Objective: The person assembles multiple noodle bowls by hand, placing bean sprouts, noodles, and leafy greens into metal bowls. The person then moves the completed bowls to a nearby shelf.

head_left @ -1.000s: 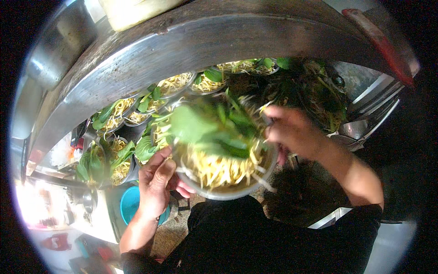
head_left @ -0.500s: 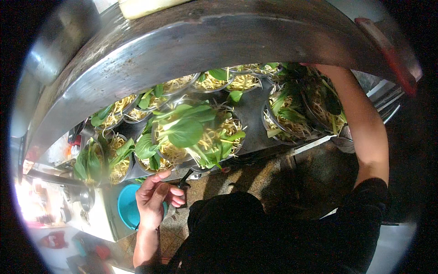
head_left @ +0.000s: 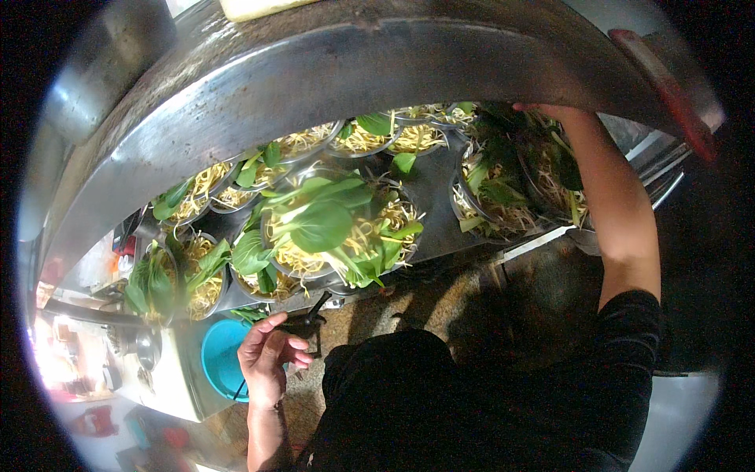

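My left hand (head_left: 266, 358) hovers just in front of the shelf's front edge, its fingers loosely curled and apart with nothing visible in them. A black handle-like fitting (head_left: 311, 316) is beside its fingertips; I see no clear contact. Above it on the shelf, a large bowl is heaped with noodles, bean sprouts and green leafy vegetables (head_left: 318, 224). My right arm stretches up to the far right, where my right hand (head_left: 550, 109) is over a bowl of sprouts and greens (head_left: 554, 169). The metal hood's rim hides most of its fingers.
A curved metal hood (head_left: 354, 67) spans the space above the shelf (head_left: 429, 197). Several more filled bowls stand at the back and left, another stacked group at right (head_left: 491, 189). Below left is a blue bucket (head_left: 224, 358) beside a white cabinet (head_left: 177, 385).
My right forearm and elbow have shifted slightly left, with the hand still at the back right. My left hand has dropped a little and its wrist has moved slightly right.
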A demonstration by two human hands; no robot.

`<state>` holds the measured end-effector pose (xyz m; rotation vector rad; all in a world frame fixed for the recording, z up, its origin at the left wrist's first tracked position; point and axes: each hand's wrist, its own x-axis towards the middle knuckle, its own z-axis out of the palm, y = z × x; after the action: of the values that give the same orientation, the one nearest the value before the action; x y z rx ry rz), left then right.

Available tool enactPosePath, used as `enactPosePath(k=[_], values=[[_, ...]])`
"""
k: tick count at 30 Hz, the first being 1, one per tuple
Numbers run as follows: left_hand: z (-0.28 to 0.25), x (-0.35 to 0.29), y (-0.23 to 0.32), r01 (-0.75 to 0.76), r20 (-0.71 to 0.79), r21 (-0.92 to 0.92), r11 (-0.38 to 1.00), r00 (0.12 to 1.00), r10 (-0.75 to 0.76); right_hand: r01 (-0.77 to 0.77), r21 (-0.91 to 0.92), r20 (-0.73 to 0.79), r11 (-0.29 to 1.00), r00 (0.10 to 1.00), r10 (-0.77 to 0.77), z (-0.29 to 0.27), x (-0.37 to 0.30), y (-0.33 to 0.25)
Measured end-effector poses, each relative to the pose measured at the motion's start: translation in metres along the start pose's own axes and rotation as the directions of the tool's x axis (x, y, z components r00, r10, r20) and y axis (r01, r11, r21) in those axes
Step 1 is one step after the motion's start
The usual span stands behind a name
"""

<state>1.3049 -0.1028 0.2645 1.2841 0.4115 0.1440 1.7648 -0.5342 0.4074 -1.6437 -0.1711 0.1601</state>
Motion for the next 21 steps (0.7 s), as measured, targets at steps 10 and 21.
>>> enactPosePath(k=[10, 21], values=[[-0.019, -0.001, -0.001, 0.045, 0.09, 0.035, 0.998, 0.995, -0.048, 0.335, -0.11, -0.272, 0.936, 0.895, -0.352, 0.04, -0.127, -0.024], [-0.12, -0.013, -0.025, 0.166, 0.395, 0.142, 0.976, 0.894, -0.21, 0.02, 0.214, -0.529, 0.977, 0.843, 0.098, 0.232, -0.404, 0.146]])
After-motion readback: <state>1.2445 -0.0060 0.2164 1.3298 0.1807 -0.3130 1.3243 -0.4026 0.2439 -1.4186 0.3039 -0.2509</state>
